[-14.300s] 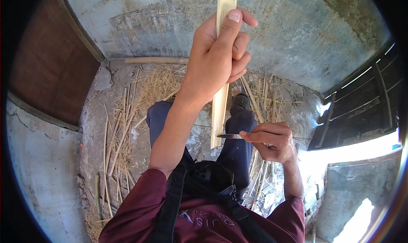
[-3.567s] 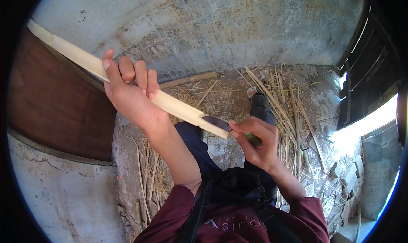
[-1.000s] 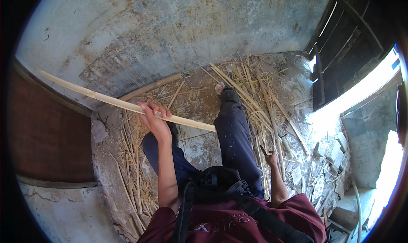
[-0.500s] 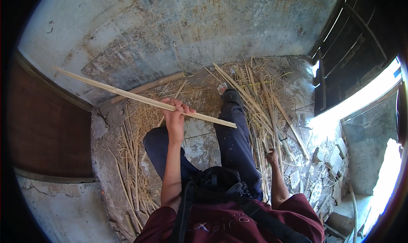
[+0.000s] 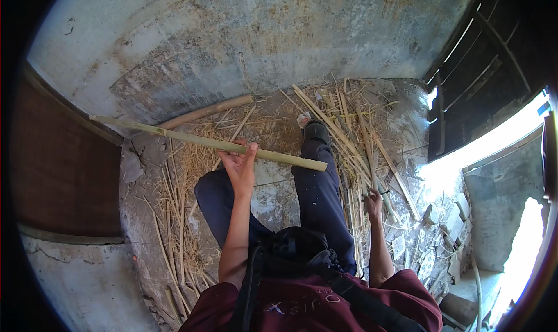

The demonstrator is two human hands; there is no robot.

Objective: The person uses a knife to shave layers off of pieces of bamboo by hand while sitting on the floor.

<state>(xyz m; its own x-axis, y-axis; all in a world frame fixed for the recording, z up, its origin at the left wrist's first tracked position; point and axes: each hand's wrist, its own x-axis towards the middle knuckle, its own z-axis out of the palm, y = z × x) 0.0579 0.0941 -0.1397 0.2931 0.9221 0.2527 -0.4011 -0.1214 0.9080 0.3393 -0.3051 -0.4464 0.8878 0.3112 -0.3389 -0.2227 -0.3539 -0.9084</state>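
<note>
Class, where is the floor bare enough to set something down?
Crowded: straw left of the legs, sticks right of them, rubble farther right. Mostly bare: floor between the legs, below the strip in the picture, and between those sticks and the slats.

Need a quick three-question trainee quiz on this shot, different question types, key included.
1. Which hand holds the long greenish strip?
2. True or false: the strip lies flat on the floor.
3. Where is the black bag? A) in the straw; B) against the person's front; C) beside the wall.

Key: 1: the left hand. 2: false, it is held up across the view. 3: B.
</note>
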